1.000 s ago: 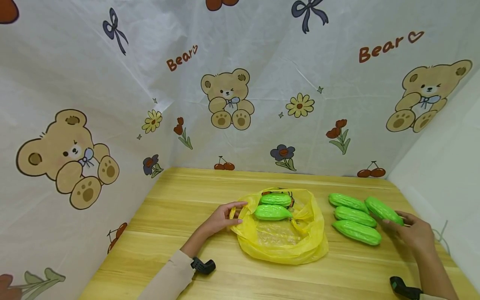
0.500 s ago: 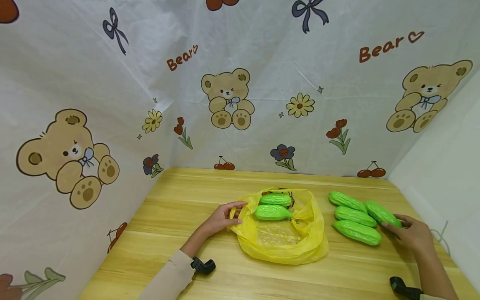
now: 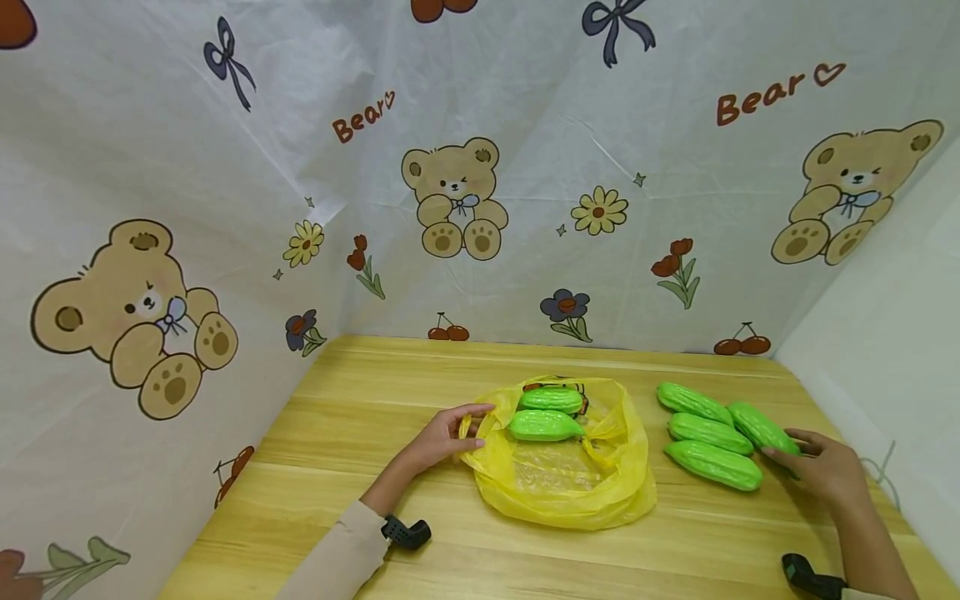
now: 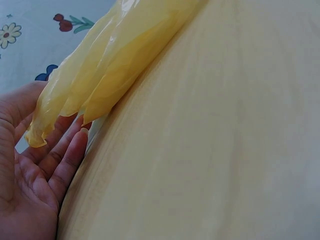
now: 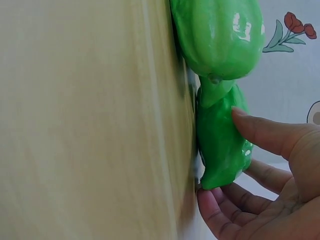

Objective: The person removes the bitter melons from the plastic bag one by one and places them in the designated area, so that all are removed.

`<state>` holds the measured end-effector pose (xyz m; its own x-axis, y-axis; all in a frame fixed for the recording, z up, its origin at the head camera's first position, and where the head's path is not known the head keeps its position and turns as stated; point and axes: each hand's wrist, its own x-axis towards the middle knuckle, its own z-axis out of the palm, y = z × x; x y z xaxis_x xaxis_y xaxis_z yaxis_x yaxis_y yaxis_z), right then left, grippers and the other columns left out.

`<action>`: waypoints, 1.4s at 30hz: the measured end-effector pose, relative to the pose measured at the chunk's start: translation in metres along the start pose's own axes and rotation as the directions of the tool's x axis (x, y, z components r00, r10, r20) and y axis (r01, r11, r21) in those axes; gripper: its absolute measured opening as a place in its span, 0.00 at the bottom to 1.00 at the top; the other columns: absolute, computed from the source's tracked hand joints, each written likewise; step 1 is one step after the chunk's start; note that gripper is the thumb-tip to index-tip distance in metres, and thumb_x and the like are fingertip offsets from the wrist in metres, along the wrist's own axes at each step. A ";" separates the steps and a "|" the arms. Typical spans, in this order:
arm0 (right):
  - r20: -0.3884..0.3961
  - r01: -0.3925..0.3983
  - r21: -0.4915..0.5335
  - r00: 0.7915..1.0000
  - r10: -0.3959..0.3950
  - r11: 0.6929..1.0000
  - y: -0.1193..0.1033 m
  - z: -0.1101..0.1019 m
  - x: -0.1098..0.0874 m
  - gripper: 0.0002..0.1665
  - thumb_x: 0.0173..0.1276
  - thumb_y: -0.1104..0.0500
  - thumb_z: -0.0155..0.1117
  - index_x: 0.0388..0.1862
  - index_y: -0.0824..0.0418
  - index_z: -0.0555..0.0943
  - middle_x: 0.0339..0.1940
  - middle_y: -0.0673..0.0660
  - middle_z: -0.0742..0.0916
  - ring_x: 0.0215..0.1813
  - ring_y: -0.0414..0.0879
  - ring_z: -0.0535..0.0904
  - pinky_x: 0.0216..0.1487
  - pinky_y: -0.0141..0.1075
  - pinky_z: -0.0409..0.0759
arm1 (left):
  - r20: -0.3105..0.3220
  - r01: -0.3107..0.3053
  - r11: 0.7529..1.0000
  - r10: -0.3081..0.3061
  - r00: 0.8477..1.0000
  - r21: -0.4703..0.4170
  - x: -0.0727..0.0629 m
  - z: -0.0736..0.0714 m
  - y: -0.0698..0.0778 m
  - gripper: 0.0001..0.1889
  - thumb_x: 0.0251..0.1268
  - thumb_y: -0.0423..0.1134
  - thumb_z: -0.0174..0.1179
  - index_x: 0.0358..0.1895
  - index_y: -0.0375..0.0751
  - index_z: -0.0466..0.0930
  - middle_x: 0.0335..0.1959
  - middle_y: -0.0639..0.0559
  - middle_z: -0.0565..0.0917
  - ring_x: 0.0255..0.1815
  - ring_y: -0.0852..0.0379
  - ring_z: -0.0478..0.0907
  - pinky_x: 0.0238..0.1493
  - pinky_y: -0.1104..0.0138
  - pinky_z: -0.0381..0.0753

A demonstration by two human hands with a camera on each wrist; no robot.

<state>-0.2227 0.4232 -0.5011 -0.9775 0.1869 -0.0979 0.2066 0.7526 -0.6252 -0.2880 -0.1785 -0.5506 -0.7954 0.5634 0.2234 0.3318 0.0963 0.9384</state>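
Background: a white sheet (image 3: 540, 108) printed with tan bears, flowers, bows and cherries stands behind and to the left of a light wood-grain table (image 3: 382, 379). Near the middle of the table lies a crumpled, translucent yellow plastic bag (image 3: 558, 512), its mouth gaping upward. The left hand (image 3: 437, 435) is at the bag's left edge, holding the gathered film between thumb and fingers. The right hand (image 3: 831, 468) grips the near end of a bright green, bumpy, tapered gourd (image 3: 759, 426) at the table's right, thumb on one side, fingers on the other. This gourd slants, its far end beside three matching gourds lying side by side: a far gourd (image 3: 693, 402), a middle gourd (image 3: 708, 432) and a near gourd (image 3: 714, 465). Contact between them cannot be confirmed. Inside the bag, toward its rear, lie two more green gourds, a rear bagged gourd (image 3: 550, 400) and a front bagged gourd (image 3: 544, 425), arranged in parallel. Smallest items: a black device at the left wrist (image 3: 407, 532) and another at the right wrist (image 3: 810, 575).
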 end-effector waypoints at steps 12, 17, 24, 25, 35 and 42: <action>-0.151 0.044 0.077 0.988 -0.032 0.996 -0.014 -0.005 -0.008 0.46 0.78 0.43 0.55 0.75 0.79 0.60 0.66 0.83 0.70 0.61 0.79 0.69 0.49 0.62 0.74 | 0.002 -0.019 1.000 0.019 1.000 0.003 -0.001 0.001 -0.001 0.29 0.69 0.30 0.65 0.73 0.40 0.71 0.69 0.44 0.74 0.49 0.55 0.68 0.42 0.70 0.70; -0.217 0.090 0.049 0.973 -0.077 0.995 -0.031 -0.005 -0.014 0.44 0.78 0.43 0.55 0.75 0.77 0.61 0.65 0.81 0.72 0.60 0.75 0.70 0.48 0.60 0.74 | 0.001 -0.016 1.000 0.016 1.000 -0.001 -0.001 0.001 -0.002 0.30 0.68 0.29 0.65 0.73 0.40 0.71 0.70 0.45 0.73 0.51 0.53 0.68 0.42 0.70 0.70; -0.229 0.164 0.040 0.962 -0.150 0.986 -0.055 -0.005 -0.023 0.43 0.76 0.42 0.59 0.75 0.72 0.66 0.62 0.73 0.79 0.47 0.36 0.75 0.42 0.40 0.74 | -0.004 -0.001 1.000 0.001 1.000 -0.006 -0.002 0.002 -0.002 0.31 0.68 0.25 0.64 0.73 0.36 0.69 0.68 0.41 0.74 0.47 0.51 0.67 0.41 0.70 0.69; -0.229 0.173 0.036 0.960 -0.160 0.984 -0.058 -0.005 -0.025 0.43 0.76 0.41 0.60 0.75 0.71 0.66 0.60 0.70 0.80 0.44 0.27 0.71 0.40 0.35 0.73 | -0.004 -0.002 1.000 0.002 1.000 -0.010 -0.002 0.003 -0.002 0.31 0.68 0.25 0.63 0.73 0.35 0.69 0.69 0.40 0.73 0.48 0.50 0.67 0.41 0.70 0.68; -0.176 0.316 0.080 0.938 -0.298 0.945 -0.100 0.000 -0.041 0.37 0.74 0.46 0.66 0.73 0.67 0.71 0.49 0.34 0.79 0.44 0.14 0.66 0.37 0.21 0.72 | 0.004 -0.014 1.000 0.014 1.000 -0.013 0.000 0.001 -0.004 0.30 0.68 0.26 0.64 0.73 0.37 0.70 0.72 0.43 0.72 0.55 0.53 0.68 0.45 0.70 0.71; -0.173 0.385 0.108 0.915 -0.364 0.917 -0.126 0.002 -0.049 0.34 0.74 0.49 0.66 0.72 0.65 0.73 0.48 0.27 0.79 0.43 0.16 0.71 0.38 0.20 0.75 | 0.008 -0.034 0.999 0.034 0.999 -0.006 0.001 -0.001 -0.003 0.30 0.68 0.30 0.65 0.73 0.40 0.71 0.71 0.46 0.73 0.53 0.51 0.68 0.46 0.69 0.71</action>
<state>-0.2013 0.3178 -0.4189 -0.9623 0.0068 0.2718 -0.1912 0.6938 -0.6943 -0.2902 -0.1796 -0.5526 -0.7795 0.5730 0.2529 0.3554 0.0721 0.9319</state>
